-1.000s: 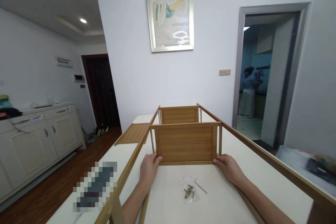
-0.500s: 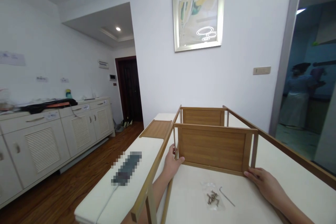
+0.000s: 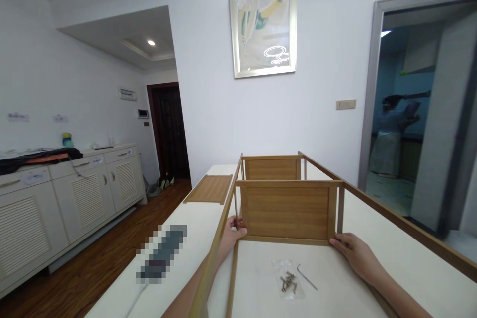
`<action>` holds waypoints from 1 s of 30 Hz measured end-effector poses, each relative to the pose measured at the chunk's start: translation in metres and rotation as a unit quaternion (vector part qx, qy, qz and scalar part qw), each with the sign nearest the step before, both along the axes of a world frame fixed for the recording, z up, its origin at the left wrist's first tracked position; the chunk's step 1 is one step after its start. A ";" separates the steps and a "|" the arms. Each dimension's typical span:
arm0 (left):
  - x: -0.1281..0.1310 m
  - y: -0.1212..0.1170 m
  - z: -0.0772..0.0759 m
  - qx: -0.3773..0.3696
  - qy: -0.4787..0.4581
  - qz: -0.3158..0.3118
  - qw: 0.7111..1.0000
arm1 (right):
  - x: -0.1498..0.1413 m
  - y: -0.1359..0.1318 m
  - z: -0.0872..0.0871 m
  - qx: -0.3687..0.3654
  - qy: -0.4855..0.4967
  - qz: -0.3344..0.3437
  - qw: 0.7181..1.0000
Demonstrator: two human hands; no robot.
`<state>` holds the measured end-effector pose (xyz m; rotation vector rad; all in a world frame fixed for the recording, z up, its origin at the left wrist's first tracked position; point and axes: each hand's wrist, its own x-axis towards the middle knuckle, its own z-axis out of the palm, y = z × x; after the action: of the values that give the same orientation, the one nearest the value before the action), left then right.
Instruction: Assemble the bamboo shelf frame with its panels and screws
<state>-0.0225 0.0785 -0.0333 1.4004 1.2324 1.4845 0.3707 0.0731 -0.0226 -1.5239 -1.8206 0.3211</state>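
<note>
A brown wooden shelf panel [image 3: 286, 213] stands on edge between the side rails of a wooden frame [image 3: 391, 213]. My left hand [image 3: 231, 231] grips its lower left corner, with the thumb on the near face and the fingers behind, beside the left upright. At the lower right corner, my right hand [image 3: 348, 248] pinches the panel next to the right upright. Farther back, a second panel [image 3: 272, 168] is set in the same frame. Between my forearms lie a clear plastic bag with several screws [image 3: 288, 282] and a hex key [image 3: 307, 278].
A loose wooden panel [image 3: 209, 189] lies on the white table [image 3: 164, 258] at left. Nearer is a blurred-out dark object [image 3: 166, 251] with a white cable. White cabinets [image 3: 67, 194] line the left wall. Beyond a glass doorway at right stands a person [image 3: 389, 134].
The view has swung slightly to the right, so everything appears shifted left. Both hands keep their hold on the panel's lower corners.
</note>
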 end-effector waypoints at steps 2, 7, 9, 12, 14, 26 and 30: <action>-0.001 0.000 0.000 -0.006 0.002 -0.009 1.000 | 0.000 0.000 -0.001 0.002 0.004 0.003 1.000; -0.002 0.000 0.002 -0.016 0.022 -0.022 0.999 | 0.003 -0.001 -0.004 0.014 0.031 -0.019 0.999; -0.003 0.000 0.002 -0.021 0.030 -0.022 0.999 | 0.004 -0.001 -0.004 0.037 0.051 -0.048 0.997; -0.004 0.000 0.001 -0.027 0.040 -0.025 0.998 | 0.004 -0.001 -0.004 0.056 0.103 -0.095 0.989; -0.005 0.000 0.000 -0.030 0.043 -0.031 0.998 | 0.001 -0.002 -0.002 0.040 0.170 -0.112 0.978; -0.008 0.001 -0.003 -0.044 0.089 -0.022 0.995 | 0.009 0.009 0.015 -0.105 0.327 0.092 0.935; -0.009 0.000 -0.005 -0.047 0.094 -0.015 0.994 | 0.013 0.011 0.016 -0.126 0.339 0.115 0.925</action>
<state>-0.0310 0.0785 -0.0386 1.5152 1.3716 1.2812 0.3834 0.0836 -0.0071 -1.1430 -1.4190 1.0874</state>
